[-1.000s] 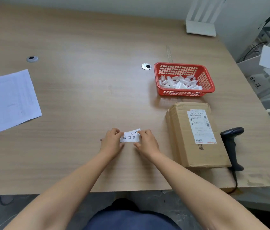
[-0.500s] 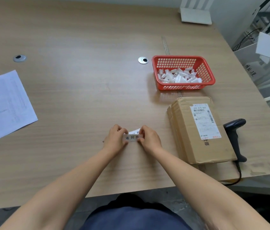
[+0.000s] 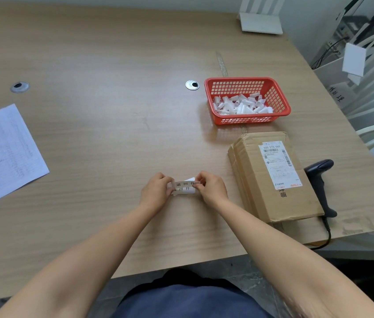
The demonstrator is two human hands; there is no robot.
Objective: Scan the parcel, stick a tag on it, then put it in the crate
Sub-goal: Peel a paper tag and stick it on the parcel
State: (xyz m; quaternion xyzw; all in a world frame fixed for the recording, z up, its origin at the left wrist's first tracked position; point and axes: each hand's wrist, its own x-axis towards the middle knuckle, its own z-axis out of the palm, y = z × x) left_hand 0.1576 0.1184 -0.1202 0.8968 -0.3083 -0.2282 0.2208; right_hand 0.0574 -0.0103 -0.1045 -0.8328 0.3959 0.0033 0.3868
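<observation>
A small white tag (image 3: 185, 187) with black characters is pinched between my left hand (image 3: 156, 191) and my right hand (image 3: 211, 189), just above the table's near middle. Its clear printed layer stands partly lifted off the white backing. The parcel (image 3: 273, 177), a brown cardboard box with a white shipping label on top, lies flat to the right of my hands. A black handheld scanner (image 3: 319, 187) lies on the table along the parcel's right side, its cable running off the front edge.
A red plastic basket (image 3: 280, 104) holding several small white rolled tags stands beyond the parcel. A printed paper sheet (image 3: 2, 154) lies at the far left. Two round cable grommets (image 3: 192, 85) sit in the wooden table (image 3: 103, 99). White furniture stands past the table's right edge.
My hands lifted the tag slightly and drew closer together, and the tag's printed layer has peeled away from its backing. The parcel and scanner have not moved.
</observation>
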